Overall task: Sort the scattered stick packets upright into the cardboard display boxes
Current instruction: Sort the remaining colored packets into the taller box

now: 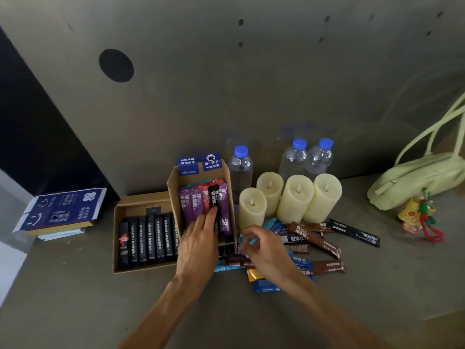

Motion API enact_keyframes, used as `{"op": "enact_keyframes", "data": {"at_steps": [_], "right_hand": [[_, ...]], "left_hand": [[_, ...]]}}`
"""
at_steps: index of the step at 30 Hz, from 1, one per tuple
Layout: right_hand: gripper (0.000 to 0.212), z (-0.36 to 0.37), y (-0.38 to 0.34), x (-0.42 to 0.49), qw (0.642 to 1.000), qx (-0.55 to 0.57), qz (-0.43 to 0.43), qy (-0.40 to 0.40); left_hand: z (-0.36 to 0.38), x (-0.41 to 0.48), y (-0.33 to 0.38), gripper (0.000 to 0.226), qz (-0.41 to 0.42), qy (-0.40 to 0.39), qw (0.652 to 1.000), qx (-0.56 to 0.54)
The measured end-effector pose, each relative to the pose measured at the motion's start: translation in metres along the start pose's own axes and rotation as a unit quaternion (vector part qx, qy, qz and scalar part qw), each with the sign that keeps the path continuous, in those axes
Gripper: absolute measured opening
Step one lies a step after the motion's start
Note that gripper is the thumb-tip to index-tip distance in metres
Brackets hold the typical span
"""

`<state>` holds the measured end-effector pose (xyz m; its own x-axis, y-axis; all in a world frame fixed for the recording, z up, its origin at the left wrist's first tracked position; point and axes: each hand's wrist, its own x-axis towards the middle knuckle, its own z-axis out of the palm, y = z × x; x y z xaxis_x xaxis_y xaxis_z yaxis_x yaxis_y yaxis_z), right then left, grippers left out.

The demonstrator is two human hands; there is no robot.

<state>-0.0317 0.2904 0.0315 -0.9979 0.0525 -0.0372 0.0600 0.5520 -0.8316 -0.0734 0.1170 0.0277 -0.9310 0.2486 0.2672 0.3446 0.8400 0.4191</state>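
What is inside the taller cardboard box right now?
The taller box holds upright purple packets, red ones behind, and a black packet under the left hand. That hand hides the box's bottom.

Two display boxes (173,192) side by side on the surface (75,293), stick packets (148,240) standing in both. Right of the boxes, four candles (289,197); behind these, three bottles (293,157). Before the candles, loose packets (314,239). Far right, a bag (415,177); far left, stacked booklets (60,212).
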Motion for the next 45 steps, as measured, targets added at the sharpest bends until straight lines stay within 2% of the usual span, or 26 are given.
{"op": "enact_keyframes", "data": {"at_steps": [5, 7, 10, 12, 16, 20, 23, 25, 28, 30, 32, 33, 35, 38, 39, 42, 45], "right_hand": [[0.016, -0.028, 0.032, -0.026, 0.998, -0.049, 0.001, 0.045], [0.017, -0.043, 0.050, -0.037, 0.992, -0.110, 0.008, 0.063], [0.032, -0.060, 0.076, -0.047, 0.971, -0.235, 0.031, 0.034], [0.034, -0.065, 0.087, -0.049, 0.960, -0.276, 0.037, 0.022], [0.023, -0.072, 0.095, -0.051, 0.962, -0.266, 0.016, 0.053], [0.016, -0.088, 0.099, -0.058, 0.969, -0.226, -0.028, 0.093], [0.015, -0.102, 0.101, -0.064, 0.974, -0.175, -0.055, 0.130], [0.016, -0.111, 0.102, -0.066, 0.976, -0.124, -0.065, 0.170], [0.019, -0.121, 0.100, -0.066, 0.970, -0.104, -0.078, 0.206], [0.022, -0.125, 0.100, -0.064, 0.962, -0.120, -0.094, 0.227], [0.027, -0.126, 0.100, -0.061, 0.958, -0.109, -0.110, 0.240], [0.031, -0.125, 0.097, -0.060, 0.959, -0.088, -0.109, 0.244], [0.040, -0.124, 0.084, -0.060, 0.969, 0.041, -0.047, 0.240], [0.033, -0.122, 0.063, -0.058, 0.933, 0.293, 0.074, 0.197], [0.027, -0.122, 0.059, -0.058, 0.930, 0.313, 0.081, 0.173], [0.012, -0.118, 0.049, -0.057, 0.950, 0.285, 0.068, 0.110], [0.009, -0.113, 0.045, -0.053, 0.956, 0.268, 0.062, 0.101]], "left_hand": [[-0.003, -0.026, 0.019, 0.046, 0.015, 0.021, 0.999, -0.047], [0.001, -0.035, 0.033, 0.038, 0.034, 0.017, 0.997, -0.073], [0.017, -0.047, 0.051, 0.024, 0.092, -0.027, 0.991, -0.092], [0.032, -0.049, 0.061, 0.027, 0.113, -0.065, 0.988, -0.081], [0.050, -0.045, 0.077, 0.039, 0.117, -0.119, 0.985, -0.044], [0.056, -0.033, 0.083, 0.036, 0.123, -0.127, 0.984, -0.017], [0.052, -0.028, 0.090, 0.029, 0.057, -0.146, 0.984, -0.084], [0.046, -0.027, 0.097, 0.027, -0.026, -0.191, 0.960, -0.204], [0.037, -0.028, 0.111, 0.031, -0.129, -0.281, 0.870, -0.384], [0.031, -0.028, 0.120, 0.030, -0.186, -0.285, 0.818, -0.464], [0.028, -0.028, 0.125, 0.025, -0.226, -0.262, 0.789, -0.508], [0.026, -0.029, 0.126, 0.019, -0.233, -0.250, 0.790, -0.510], [0.026, -0.030, 0.127, 0.012, -0.221, -0.230, 0.813, -0.488], [0.024, -0.030, 0.129, 0.010, -0.210, -0.185, 0.842, -0.461], [0.023, -0.030, 0.130, 0.010, -0.209, -0.174, 0.848, -0.455], [0.023, -0.029, 0.129, 0.011, -0.190, -0.161, 0.868, -0.430], [0.023, -0.029, 0.128, 0.015, -0.171, -0.165, 0.880, -0.411]]}}
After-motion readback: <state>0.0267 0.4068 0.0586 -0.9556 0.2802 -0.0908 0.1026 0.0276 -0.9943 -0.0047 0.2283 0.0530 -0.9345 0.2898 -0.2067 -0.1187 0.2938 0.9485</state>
